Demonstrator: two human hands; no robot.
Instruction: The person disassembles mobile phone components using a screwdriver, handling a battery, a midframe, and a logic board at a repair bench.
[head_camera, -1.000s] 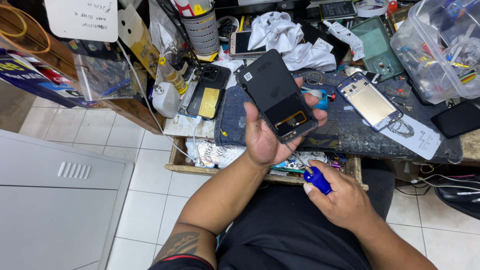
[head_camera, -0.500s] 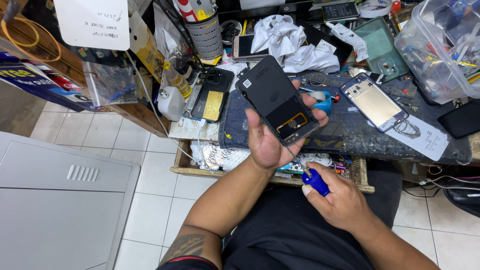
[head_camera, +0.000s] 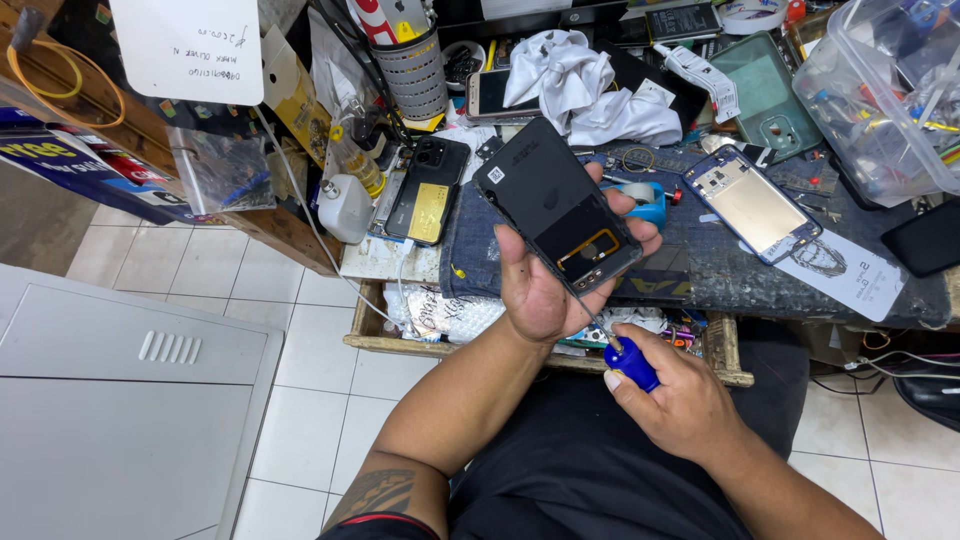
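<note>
A blue-handled screwdriver (head_camera: 628, 360) is gripped by the closed fingers of the right hand (head_camera: 680, 405), its tip set at the lower edge of an opened phone (head_camera: 562, 212) clasped in the left hand (head_camera: 545, 285) above the cluttered workbench (head_camera: 720, 270). The back cover is already off; fastening work appears unfinished.

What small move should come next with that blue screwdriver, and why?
Probably seat the tip squarely before turning: the right hand angles the blue-handled screwdriver up to the lower edge of the opened black phone, which the left hand holds tilted.
</note>
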